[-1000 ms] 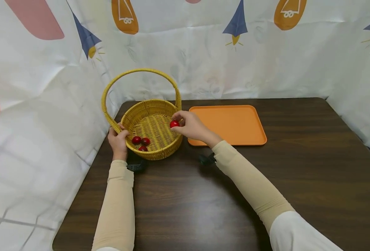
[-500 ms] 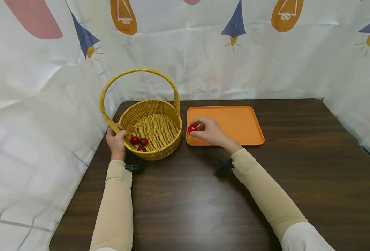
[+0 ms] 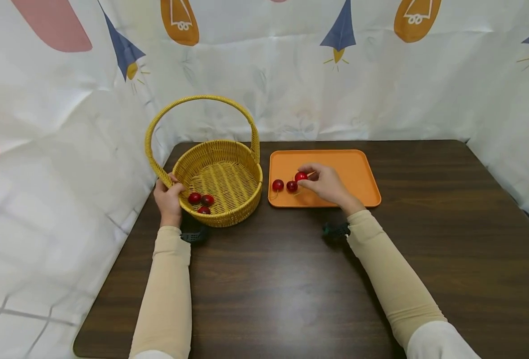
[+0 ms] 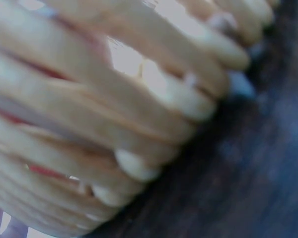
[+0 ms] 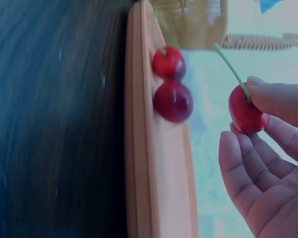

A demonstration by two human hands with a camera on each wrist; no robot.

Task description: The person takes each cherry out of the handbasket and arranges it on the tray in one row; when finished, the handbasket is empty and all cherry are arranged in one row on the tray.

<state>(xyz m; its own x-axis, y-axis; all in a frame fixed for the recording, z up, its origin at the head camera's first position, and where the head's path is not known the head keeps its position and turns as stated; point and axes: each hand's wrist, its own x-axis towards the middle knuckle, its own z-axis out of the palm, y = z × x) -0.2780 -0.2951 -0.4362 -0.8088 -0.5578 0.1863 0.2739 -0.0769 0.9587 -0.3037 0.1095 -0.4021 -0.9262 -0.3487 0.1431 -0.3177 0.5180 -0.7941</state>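
In the head view, my left hand (image 3: 168,202) grips the yellow wicker basket (image 3: 233,215) where its handle meets the rim. Several red cherries lie inside, three of them showing: one cherry (image 3: 194,198) is near the left wall. My right hand (image 3: 327,184) pinches a cherry (image 5: 246,109) by thumb and fingers, its green stem pointing up and away, above the orange tray (image 3: 349,174). Two other cherries rest on that tray, a left one (image 3: 278,185) and a darker one (image 3: 291,186) beside it. Close up and blurred, the basket wall (image 4: 114,99) fills the left wrist view.
The dark wooden table (image 3: 268,279) carries basket and tray side by side near its back edge. Behind and to the left hangs a white printed cloth (image 3: 268,89). The basket's tall arched handle (image 3: 206,97) rises above the rim.
My right hand has moved right, from the basket's right rim to above the tray, with the cherry held. Two cherries on the tray now show. The left hand keeps its place.
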